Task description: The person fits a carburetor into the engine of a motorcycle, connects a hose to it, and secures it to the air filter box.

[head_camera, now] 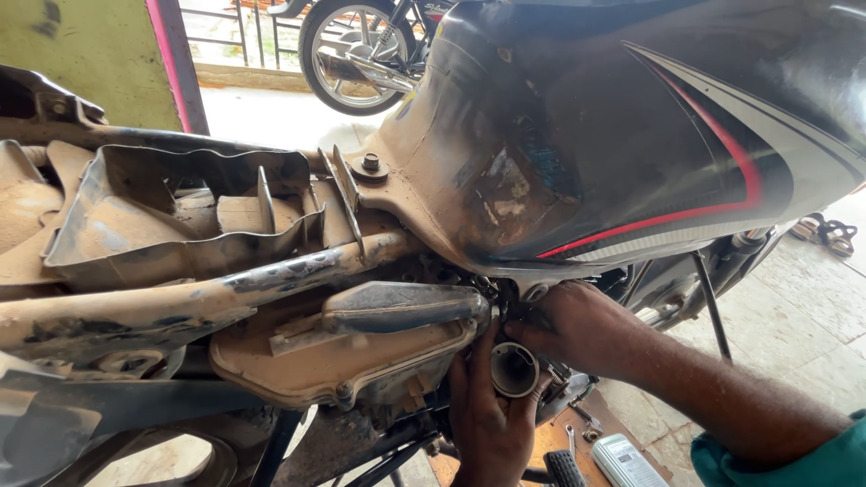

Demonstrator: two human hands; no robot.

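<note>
Hands (532, 379) grip round, open-mouthed metal carburetor (514, 370).

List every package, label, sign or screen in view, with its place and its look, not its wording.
White ribbed package: flat oblong with a small print patch, on the floor at the bottom edge, below the right forearm.
Fuel tank graphic: red and white curved stripes on the black tank, upper right.
No signs or screens show.

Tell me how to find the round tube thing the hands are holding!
Start at the big black fuel tank with its red and white stripes. Look just under its lower edge, where the left hand and right hand meet. Between them sits a short metal tube, the only part with a round, open mouth facing you.
</note>
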